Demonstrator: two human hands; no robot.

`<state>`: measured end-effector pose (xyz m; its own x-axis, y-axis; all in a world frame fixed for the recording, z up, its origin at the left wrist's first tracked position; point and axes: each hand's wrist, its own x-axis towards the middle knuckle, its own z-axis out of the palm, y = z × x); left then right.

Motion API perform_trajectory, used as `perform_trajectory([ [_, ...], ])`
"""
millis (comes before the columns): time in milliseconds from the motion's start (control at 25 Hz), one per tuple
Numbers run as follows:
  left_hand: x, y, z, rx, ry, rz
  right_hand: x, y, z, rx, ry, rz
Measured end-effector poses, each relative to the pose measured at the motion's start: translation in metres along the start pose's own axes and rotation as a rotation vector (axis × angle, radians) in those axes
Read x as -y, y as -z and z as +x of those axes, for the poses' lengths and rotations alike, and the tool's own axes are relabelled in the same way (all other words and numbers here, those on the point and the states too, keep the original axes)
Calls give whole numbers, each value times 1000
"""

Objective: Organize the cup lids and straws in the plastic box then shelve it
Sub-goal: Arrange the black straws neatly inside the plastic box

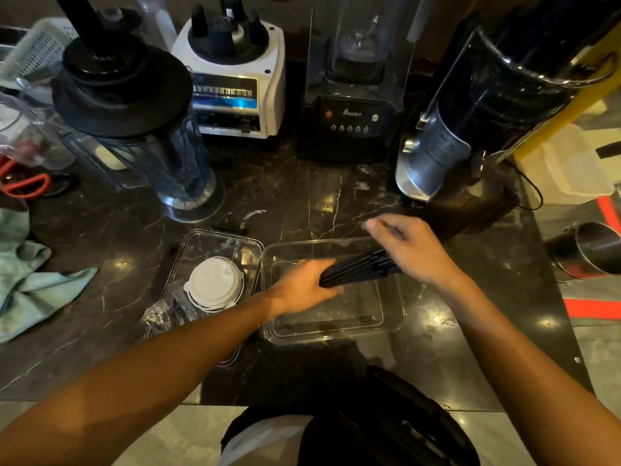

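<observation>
A clear plastic box (391, 317) sits on the dark marble counter in front of me. Over it I hold a bundle of black straws (359, 268), lying roughly level. My left hand (302, 287) grips the bundle's left end. My right hand (411, 248) covers its right end, fingers partly spread. To the left lies the box's clear lid (201, 243), upturned, with a stack of white cup lids (215, 283) resting in it. A crumpled clear wrapper (161, 314) lies at the lid's near corner.
Behind the box stand a blender jug (141, 129), a white blender base (235, 72), a black blender (353, 112) and a steel-and-black machine (470, 129). A teal cloth (30, 280) and red-handled scissors (23, 185) lie left. A metal cup (591, 250) is at right.
</observation>
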<state>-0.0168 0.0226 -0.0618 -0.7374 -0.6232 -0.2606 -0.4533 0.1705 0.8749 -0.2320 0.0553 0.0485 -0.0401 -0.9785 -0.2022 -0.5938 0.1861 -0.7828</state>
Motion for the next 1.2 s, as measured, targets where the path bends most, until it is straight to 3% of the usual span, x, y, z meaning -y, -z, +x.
perform_trajectory([
  [80, -8, -6, 3, -39, -6, -77, 2, -10, -4, -20, 14, 237],
  [160, -11, -13, 9, -96, 26, -167, 12, -24, -3, 15, 39, 262],
  [320, -12, -26, 16, -189, 115, -361, 33, -44, 8, 86, 50, -156],
  [400, -12, -29, 16, -260, 115, -416, 39, -51, 13, 135, 32, -211],
  [640, -9, -21, 12, -387, 141, -455, 20, -31, 18, -111, -59, 441],
  [800, -9, -24, 15, -370, 146, -490, 6, -52, 8, 88, -211, 848],
  [920, -9, -26, 17, -349, 140, -509, 11, -67, 7, 71, -151, 913],
  [1000, -9, -23, 18, -347, 124, -511, 9, -66, 5, 45, -113, 821],
  [1120, -3, -17, 20, -343, 107, -542, -4, -62, -1, 89, -135, 374],
  [1200, -2, -19, 18, -323, 91, -512, -14, -67, -2, 112, -163, 262],
])
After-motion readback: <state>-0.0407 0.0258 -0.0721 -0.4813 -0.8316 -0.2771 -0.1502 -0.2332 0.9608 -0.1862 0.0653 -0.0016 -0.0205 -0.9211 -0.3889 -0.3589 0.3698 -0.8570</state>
